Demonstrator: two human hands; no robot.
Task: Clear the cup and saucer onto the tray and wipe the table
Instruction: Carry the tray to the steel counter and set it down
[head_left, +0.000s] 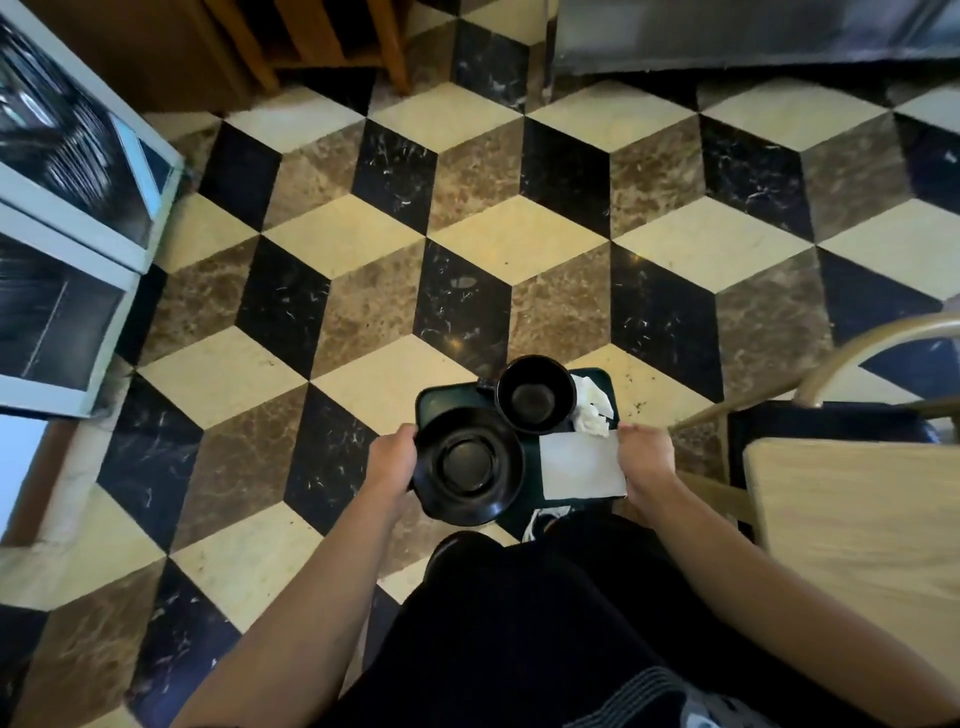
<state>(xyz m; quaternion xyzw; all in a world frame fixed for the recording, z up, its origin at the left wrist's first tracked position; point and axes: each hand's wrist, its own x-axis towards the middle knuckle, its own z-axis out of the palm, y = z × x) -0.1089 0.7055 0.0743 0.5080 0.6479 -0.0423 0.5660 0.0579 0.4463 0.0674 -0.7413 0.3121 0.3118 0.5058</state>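
Observation:
A dark green tray (441, 397) is held level above the floor, in front of my body. On it stand an empty black cup (535, 395) at the far side and a black saucer (467, 465) at the near left, overhanging the tray's edge. A flat white napkin (582, 465) lies at the near right, and a crumpled white tissue (592, 408) sits beside the cup. My left hand (392, 457) grips the tray's left edge. My right hand (647, 460) grips its right edge.
The floor is a cube pattern of black, cream and brown marble tiles. A light wooden table (857, 519) and a metal-framed chair (831, 410) stand at the right. A pale blue glass-fronted cabinet (78, 223) is at the left, wooden chair legs (332, 47) far ahead.

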